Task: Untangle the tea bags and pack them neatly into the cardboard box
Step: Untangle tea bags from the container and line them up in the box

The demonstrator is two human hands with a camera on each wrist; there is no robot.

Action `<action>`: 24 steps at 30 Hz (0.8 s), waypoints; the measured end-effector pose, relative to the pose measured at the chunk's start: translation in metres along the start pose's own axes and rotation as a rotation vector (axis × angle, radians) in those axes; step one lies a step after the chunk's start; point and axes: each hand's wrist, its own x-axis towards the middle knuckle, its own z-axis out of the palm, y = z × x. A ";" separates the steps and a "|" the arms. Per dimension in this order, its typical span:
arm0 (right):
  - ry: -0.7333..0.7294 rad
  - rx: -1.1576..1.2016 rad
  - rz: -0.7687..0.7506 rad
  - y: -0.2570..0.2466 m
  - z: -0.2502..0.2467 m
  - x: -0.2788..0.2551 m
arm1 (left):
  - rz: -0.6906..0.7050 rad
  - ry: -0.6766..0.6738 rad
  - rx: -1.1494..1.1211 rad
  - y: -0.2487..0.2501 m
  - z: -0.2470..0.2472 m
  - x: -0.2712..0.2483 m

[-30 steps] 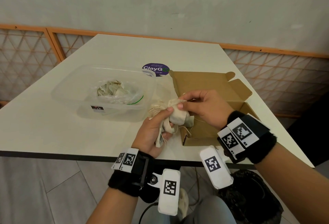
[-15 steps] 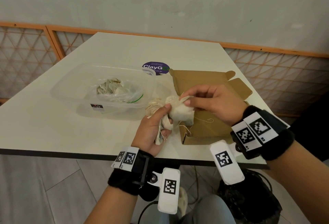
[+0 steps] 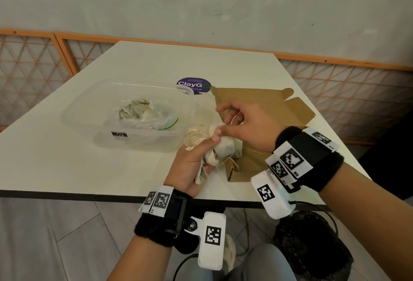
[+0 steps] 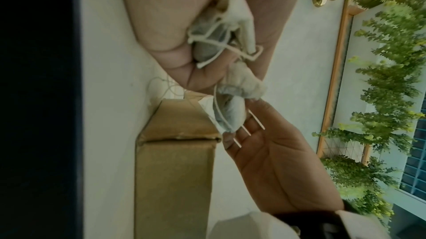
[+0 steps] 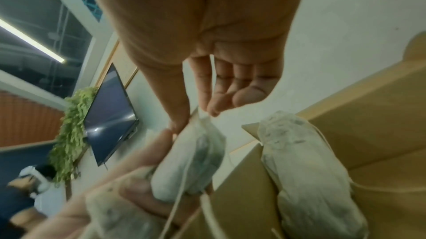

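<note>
Head view, left hand (image 3: pixel 190 166) gripping knotted off-white tea bags (image 3: pixel 214 144), right hand (image 3: pixel 248 128) pinching their string, open cardboard box (image 3: pixel 263 111) beside.

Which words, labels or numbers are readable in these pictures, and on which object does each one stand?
"ClayG": white letters on the round purple sticker on the white table; its last letter is hidden behind the cardboard box.
Small lines above and below that word: too small to read.
Label on the clear plastic container: too small to read.
Black-and-white square markers on the wrist bands: patterns, not text.
</note>
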 end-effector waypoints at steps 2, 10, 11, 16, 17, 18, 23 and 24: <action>-0.057 0.072 0.080 0.002 -0.003 -0.001 | 0.005 0.009 -0.016 0.001 0.000 0.000; -0.040 0.236 0.228 0.020 -0.023 -0.002 | -0.029 0.052 -0.079 0.002 -0.003 0.002; -0.036 0.187 0.247 0.026 -0.028 -0.002 | -0.031 0.060 -0.085 0.003 -0.003 0.002; 0.014 -0.139 0.374 0.056 -0.042 -0.008 | -0.016 0.051 -0.133 0.004 -0.003 -0.002; 0.043 -0.172 0.400 0.062 -0.044 -0.010 | -0.013 0.038 -0.155 0.005 -0.004 -0.002; 0.070 -0.206 0.417 0.065 -0.047 -0.013 | -0.011 0.024 -0.174 0.005 -0.004 -0.002; 0.174 -0.306 0.477 0.076 -0.060 -0.022 | 0.008 -0.082 -0.316 0.005 -0.010 -0.004; 0.183 -0.283 0.486 0.077 -0.062 -0.023 | 0.016 -0.106 -0.357 0.004 -0.011 -0.003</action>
